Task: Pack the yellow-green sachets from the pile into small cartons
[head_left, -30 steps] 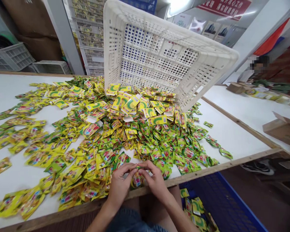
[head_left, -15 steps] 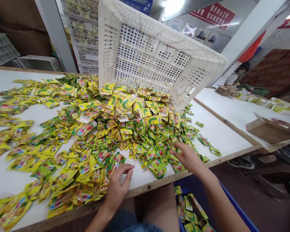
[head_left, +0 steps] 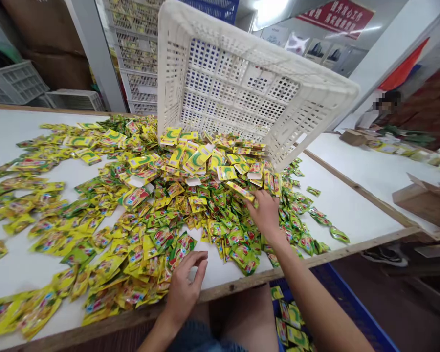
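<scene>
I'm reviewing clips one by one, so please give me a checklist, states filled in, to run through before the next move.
1. Right hand on a yellow box: ok, the fingers hold its near end.
2. Left hand free: ok, nothing shows between thumb and fingers.
3. White basket propped securely: cannot tell, what supports it is hidden.
4. Packets gathered in one pile: not ok, many lie scattered across the table.
5. Blue crate fully visible: not ok, the right forearm hides part.

Glossy plastic packets (head_left: 244, 259), matt plastic crate (head_left: 258, 32), rough wooden table edge (head_left: 231, 287).
</scene>
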Tool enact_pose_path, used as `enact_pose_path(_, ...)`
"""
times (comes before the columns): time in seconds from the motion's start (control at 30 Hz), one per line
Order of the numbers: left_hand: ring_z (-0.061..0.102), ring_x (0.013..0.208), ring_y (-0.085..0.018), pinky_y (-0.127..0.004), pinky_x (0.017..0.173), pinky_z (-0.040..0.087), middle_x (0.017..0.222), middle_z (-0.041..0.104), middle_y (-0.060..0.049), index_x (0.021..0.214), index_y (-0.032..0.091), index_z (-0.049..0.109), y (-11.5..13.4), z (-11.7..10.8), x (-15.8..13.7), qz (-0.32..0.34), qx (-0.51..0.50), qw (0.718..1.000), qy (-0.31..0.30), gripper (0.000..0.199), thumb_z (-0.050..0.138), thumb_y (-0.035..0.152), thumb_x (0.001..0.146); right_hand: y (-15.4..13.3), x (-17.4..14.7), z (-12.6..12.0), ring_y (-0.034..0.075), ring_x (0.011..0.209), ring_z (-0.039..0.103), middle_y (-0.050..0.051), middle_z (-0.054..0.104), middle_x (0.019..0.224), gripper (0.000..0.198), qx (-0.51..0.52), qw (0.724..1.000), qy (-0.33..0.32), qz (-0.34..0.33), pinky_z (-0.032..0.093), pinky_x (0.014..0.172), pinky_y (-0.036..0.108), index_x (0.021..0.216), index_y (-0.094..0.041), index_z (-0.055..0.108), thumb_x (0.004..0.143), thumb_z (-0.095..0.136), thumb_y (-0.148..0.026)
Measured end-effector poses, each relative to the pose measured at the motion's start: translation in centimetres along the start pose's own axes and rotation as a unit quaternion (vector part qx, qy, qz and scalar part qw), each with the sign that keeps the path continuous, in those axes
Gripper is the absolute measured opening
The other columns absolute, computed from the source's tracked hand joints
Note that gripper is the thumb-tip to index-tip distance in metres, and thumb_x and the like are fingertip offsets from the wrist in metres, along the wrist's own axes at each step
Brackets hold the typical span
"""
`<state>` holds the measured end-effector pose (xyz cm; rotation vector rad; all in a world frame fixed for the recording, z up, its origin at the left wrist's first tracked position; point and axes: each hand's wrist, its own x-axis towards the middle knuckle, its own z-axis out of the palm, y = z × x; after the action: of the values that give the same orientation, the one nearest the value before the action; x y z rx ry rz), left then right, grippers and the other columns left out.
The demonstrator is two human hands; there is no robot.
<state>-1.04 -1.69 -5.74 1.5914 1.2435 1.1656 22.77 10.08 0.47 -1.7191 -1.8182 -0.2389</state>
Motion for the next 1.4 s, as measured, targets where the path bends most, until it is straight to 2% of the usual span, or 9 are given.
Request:
enact_pose_path(0.1, 0.060, 0.097, -0.023, -0.035, 0.088, 0.045, 0.104, 0.066, -0.010, 0.112, 0.018, 0.059, -0.3, -0.1, 0.1, -0.033, -0.099, 0.994, -0.019, 0.033, 0.054, 0.031, 0.081, -3.9, -6.3, -1.5, 0.023, 0.086, 0.052, 0.007, 0.059, 0.092, 0.016, 0.080, 0.995, 0.019, -0.055, 0.031, 0.077, 0.037, 0.097, -0.018, 0.054, 0.082, 0.053, -0.021)
enact_pose_path(0.23, 0.059, 0.103, -0.027, -0.036, 0.088, 0.046, 0.114, 0.063, -0.013, 0.117, 0.015, 0.054, -0.7, -0.3, 0.1, -0.077, -0.273, 0.959, 0.012, 0.047, 0.058, 0.040, 0.078, -8.9, -12.4, -1.9, 0.021, 0.087, 0.050, 0.009, 0.057, 0.096, 0.030, 0.162, 0.957, -0.114, -0.213, 0.034, 0.074, 0.034, 0.110, -0.019, 0.052, 0.081, 0.047, -0.011)
enact_pose_path(0.33, 0.060, 0.100, -0.026, -0.037, 0.089, 0.046, 0.104, 0.067, -0.011, 0.108, 0.013, 0.058, -0.8, -0.5, 0.0, -0.138, -0.322, 0.934, 0.063, 0.037, 0.060, 0.034, 0.078, -9.5, -13.1, -1.5, 0.021, 0.090, 0.049, 0.008, 0.057, 0.103, 0.034, 0.181, 0.929, -0.201, -0.253, 0.035, 0.074, 0.033, 0.112, -0.021, 0.053, 0.082, 0.043, -0.007)
enact_pose_path(0.53, 0.065, 0.090, -0.024, -0.033, 0.083, 0.049, 0.093, 0.071, -0.010, 0.099, 0.012, 0.062, -0.3, -0.5, -0.1, -0.156, -0.308, 0.934, 0.087, 0.034, 0.067, 0.032, 0.072, -6.2, -9.2, -0.5, 0.022, 0.097, 0.048, 0.008, 0.058, 0.103, 0.023, 0.128, 0.970, -0.171, -0.120, 0.035, 0.082, 0.036, 0.104, -0.019, 0.055, 0.086, 0.043, -0.012)
enact_pose_path(0.77, 0.064, 0.091, -0.027, -0.032, 0.078, 0.050, 0.094, 0.070, -0.013, 0.096, 0.011, 0.065, -0.5, -0.4, -0.1, -0.155, -0.279, 0.946, 0.061, 0.034, 0.067, 0.034, 0.071, -6.3, -7.8, 3.5, 0.029, 0.104, 0.045, 0.012, 0.055, 0.115, 0.044, 0.023, 0.983, -0.147, -0.105, 0.032, 0.086, 0.042, 0.119, -0.019, 0.050, 0.077, 0.061, -0.025)
enact_pose_path(0.97, 0.063, 0.094, -0.027, -0.033, 0.081, 0.049, 0.097, 0.070, -0.013, 0.100, 0.012, 0.063, -0.8, -0.2, -0.2, -0.163, -0.278, 0.945, 0.061, 0.036, 0.067, 0.033, 0.071, -5.5, -7.3, 2.9, 0.023, 0.092, 0.053, 0.007, 0.063, 0.095, 0.021, 0.170, 0.978, -0.120, -0.029, 0.036, 0.082, 0.038, 0.103, -0.020, 0.059, 0.084, 0.049, -0.022)
enact_pose_path(1.07, 0.062, 0.096, -0.026, -0.033, 0.082, 0.049, 0.102, 0.069, -0.011, 0.104, 0.013, 0.062, -0.7, -0.2, -0.1, -0.162, -0.293, 0.941, 0.053, 0.040, 0.068, 0.033, 0.069, -6.0, -7.6, 1.9, 0.020, 0.084, 0.057, 0.004, 0.064, 0.091, 0.021, 0.347, 0.925, -0.127, 0.092, 0.042, 0.074, 0.031, 0.100, -0.020, 0.058, 0.082, 0.053, -0.031)
enact_pose_path(1.23, 0.065, 0.088, -0.025, -0.033, 0.077, 0.051, 0.094, 0.071, -0.008, 0.100, 0.015, 0.065, -0.1, -0.3, 0.1, -0.180, -0.332, 0.926, 0.010, 0.041, 0.072, 0.034, 0.064, -7.5, -9.0, 1.4, 0.017, 0.078, 0.060, 0.001, 0.064, 0.083, 0.026, 0.575, 0.754, -0.271, 0.166, 0.046, 0.071, 0.028, 0.090, -0.020, 0.060, 0.072, 0.065, -0.037)
enact_pose_path(1.4, 0.066, 0.084, -0.026, -0.034, 0.078, 0.051, 0.091, 0.072, -0.009, 0.099, 0.013, 0.065, -0.1, -0.3, 0.3, -0.197, -0.367, 0.909, 0.029, 0.041, 0.072, 0.034, 0.064, -7.6, -10.4, 1.4, 0.016, 0.084, 0.059, 0.001, 0.064, 0.090, 0.037, 0.650, 0.668, -0.255, 0.257, 0.045, 0.079, 0.029, 0.101, -0.022, 0.057, 0.069, 0.070, -0.035)
